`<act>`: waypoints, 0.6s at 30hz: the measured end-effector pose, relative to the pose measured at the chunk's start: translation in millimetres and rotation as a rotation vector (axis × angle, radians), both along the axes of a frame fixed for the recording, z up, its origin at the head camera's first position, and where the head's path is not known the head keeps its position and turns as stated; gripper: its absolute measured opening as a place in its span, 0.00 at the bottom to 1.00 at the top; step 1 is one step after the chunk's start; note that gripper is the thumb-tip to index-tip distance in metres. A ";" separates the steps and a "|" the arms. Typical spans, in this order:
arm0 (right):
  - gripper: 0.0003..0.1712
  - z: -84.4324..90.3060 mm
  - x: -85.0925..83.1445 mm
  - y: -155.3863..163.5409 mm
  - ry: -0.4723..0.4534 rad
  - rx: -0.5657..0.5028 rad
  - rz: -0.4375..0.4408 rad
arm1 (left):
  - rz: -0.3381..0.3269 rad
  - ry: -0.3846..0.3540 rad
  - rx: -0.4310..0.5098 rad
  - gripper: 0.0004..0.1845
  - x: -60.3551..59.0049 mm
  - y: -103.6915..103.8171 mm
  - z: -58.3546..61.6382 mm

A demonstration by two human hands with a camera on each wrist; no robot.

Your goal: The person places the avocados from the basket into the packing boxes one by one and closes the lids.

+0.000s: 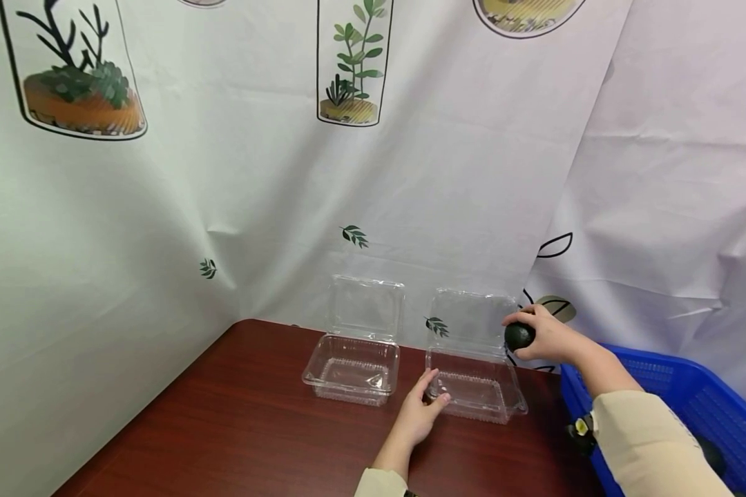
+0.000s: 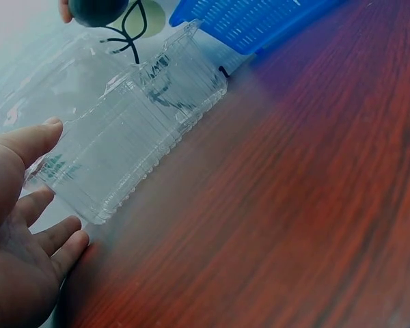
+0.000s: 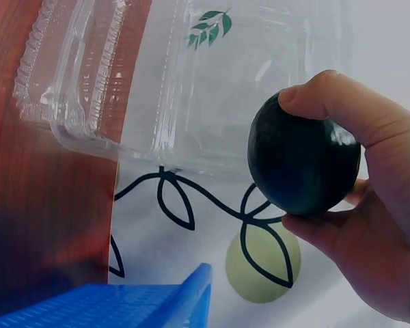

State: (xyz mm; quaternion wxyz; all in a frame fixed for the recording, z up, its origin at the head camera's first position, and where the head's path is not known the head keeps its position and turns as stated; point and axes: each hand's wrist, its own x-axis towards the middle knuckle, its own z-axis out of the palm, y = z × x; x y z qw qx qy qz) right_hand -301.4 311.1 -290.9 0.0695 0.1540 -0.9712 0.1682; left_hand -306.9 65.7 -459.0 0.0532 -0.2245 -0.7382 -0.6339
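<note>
A dark green avocado (image 3: 302,157) is held between the thumb and fingers of my right hand (image 1: 546,334), raised beside the upright lid of the right clear plastic container (image 1: 472,393). That hinged container stands open on the table. My left hand (image 1: 415,415) is at its near left end. In the left wrist view, the thumb (image 2: 37,140) and fingers hold the container's end from either side, with the outer fingers loosely bent. Another clear container (image 1: 351,369), its lid also raised, stands to the left.
A blue plastic basket (image 1: 671,376) stands at the right, with dark round items partly seen in it behind my right sleeve (image 1: 653,442). The reddish-brown table (image 1: 249,414) meets a printed white cloth (image 1: 273,207) at the back and left.
</note>
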 end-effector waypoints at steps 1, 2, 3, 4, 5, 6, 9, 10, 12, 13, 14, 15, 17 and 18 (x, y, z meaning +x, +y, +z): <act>0.29 -0.3 -0.4 -0.9 0.000 0.001 0.004 | -0.003 0.000 0.003 0.27 -0.1 -0.1 0.4; 0.29 -0.7 -0.9 -2.0 0.001 0.002 0.007 | -0.005 0.001 0.006 0.27 -0.1 0.1 1.0; 0.29 -1.1 -1.3 -3.0 -0.002 0.002 0.009 | -0.005 -0.001 0.007 0.27 -0.4 0.2 1.1; 0.30 -1.3 -1.6 -4.1 -0.007 0.001 0.011 | -0.005 0.000 0.009 0.27 -0.2 0.2 1.6; 0.30 -1.4 -1.7 -5.3 -0.010 0.005 0.014 | -0.006 -0.001 0.012 0.27 0.2 0.0 2.1; 0.30 -1.6 -1.9 -6.3 -0.016 0.007 0.020 | -0.006 0.000 0.012 0.27 0.2 0.0 2.1; 0.31 -3.1 -2.5 -8.4 -0.033 0.009 0.031 | -0.006 -0.009 0.015 0.27 0.6 -0.3 1.5; 0.31 -3.7 -2.8 -9.0 -0.037 0.012 0.033 | -0.007 -0.008 0.018 0.27 1.1 -0.5 1.7; 0.31 -5.6 -3.8 -9.6 -0.044 0.012 0.037 | -0.008 -0.009 0.018 0.27 1.1 0.0 1.3; 0.31 -6.6 -4.6 -9.9 -0.044 0.009 0.041 | -0.008 -0.009 0.019 0.27 1.4 0.0 1.5; 0.31 -7.7 -5.4 -10.3 -0.043 0.009 0.045 | -0.009 -0.005 0.020 0.27 1.7 0.0 1.9; 0.31 -8.6 -6.0 -10.7 -0.046 0.009 0.044 | -0.009 -0.002 0.019 0.27 1.8 0.2 2.0; 0.30 -10.4 -7.2 -11.6 -0.051 0.006 0.045 | -0.007 -0.003 0.019 0.28 2.2 0.3 2.4; 0.30 -11.1 -7.6 -12.0 -0.053 0.005 0.045 | -0.007 -0.004 0.020 0.28 2.3 0.2 2.7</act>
